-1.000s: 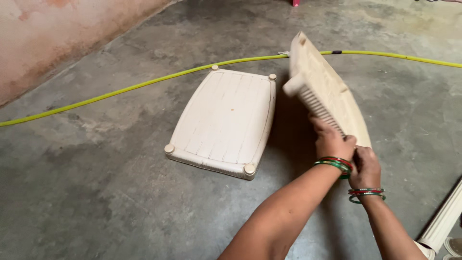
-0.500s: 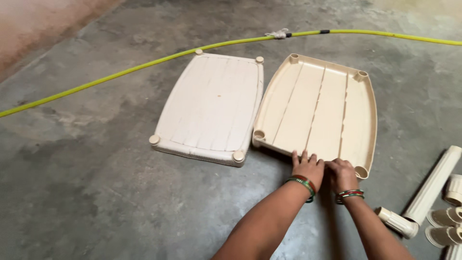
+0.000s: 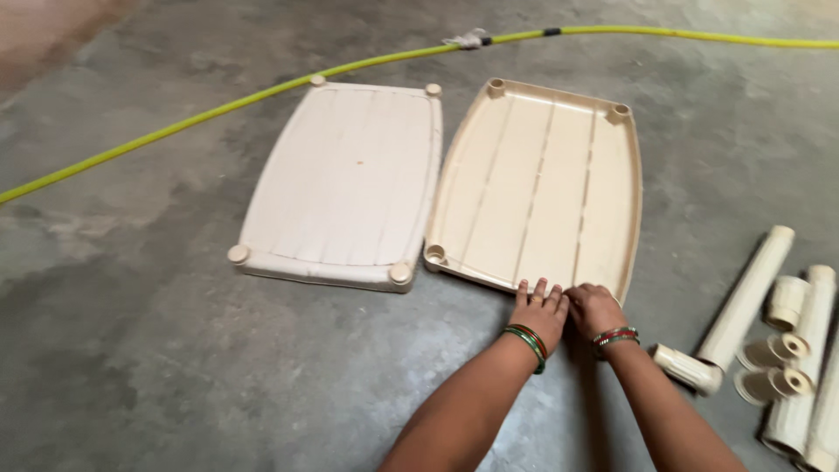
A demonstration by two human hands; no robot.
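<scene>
On the grey concrete floor (image 3: 131,350), the left hand (image 3: 539,313) and right hand (image 3: 594,308) rest flat, fingers loosely spread, on the near rim of the beige ribbed plastic shelf panel (image 3: 537,188), which a second ago stood on edge in both hands. Its long axis runs away from the hands toward the yellow hose (image 3: 218,107). Beside it lies a paler upturned panel (image 3: 345,183). The cream plastic tubes (image 3: 769,341) are cut off at the frame edge.
</scene>
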